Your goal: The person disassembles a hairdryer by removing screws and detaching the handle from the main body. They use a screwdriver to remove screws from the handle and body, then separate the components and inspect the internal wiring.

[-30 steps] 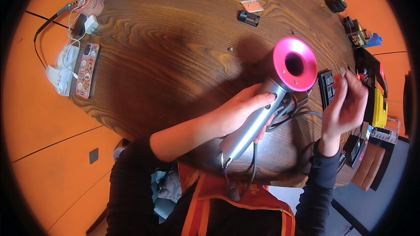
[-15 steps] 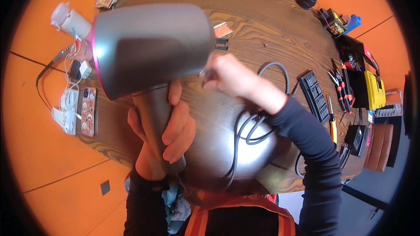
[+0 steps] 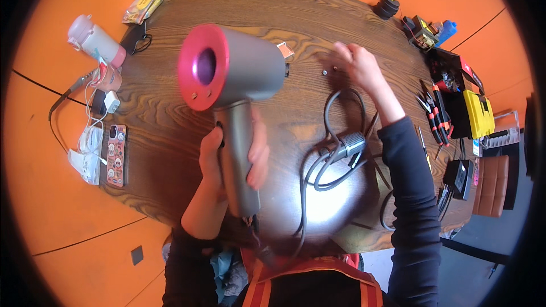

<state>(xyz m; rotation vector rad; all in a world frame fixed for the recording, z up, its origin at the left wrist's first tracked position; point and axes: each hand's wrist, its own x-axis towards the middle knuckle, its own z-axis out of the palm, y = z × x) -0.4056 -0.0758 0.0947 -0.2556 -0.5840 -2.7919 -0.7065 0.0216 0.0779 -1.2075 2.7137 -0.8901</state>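
Observation:
My left hand (image 3: 256, 153) is closed round the grey handle of a hair dryer (image 3: 253, 65), raised upright, its pink ring end (image 3: 191, 68) turned toward me and leftward. Two small screw heads show on the ring. My right hand (image 3: 358, 65) is raised to the right of the dryer, apart from it; its blurred fingers do not show whether they grip anything. Small metal bits (image 3: 324, 72) lie just left of it. Below, a grey cord (image 3: 330, 185) lies looped around a dark cylindrical piece (image 3: 350, 146). A small orange card (image 3: 285, 50) lies behind the dryer.
On the left are a phone (image 3: 116, 156), chargers (image 3: 85, 165), a bottle (image 3: 96, 42) and a yellow packet (image 3: 145, 3). On the right are pliers (image 3: 441, 122), a yellow case (image 3: 478, 113), a black adapter (image 3: 460, 179) and electronic parts (image 3: 424, 34) along the table edge (image 3: 355, 241).
The dryer has turned, bringing its pink ring end round toward me. My right hand has moved from behind the dryer body up and to the right, away from it.

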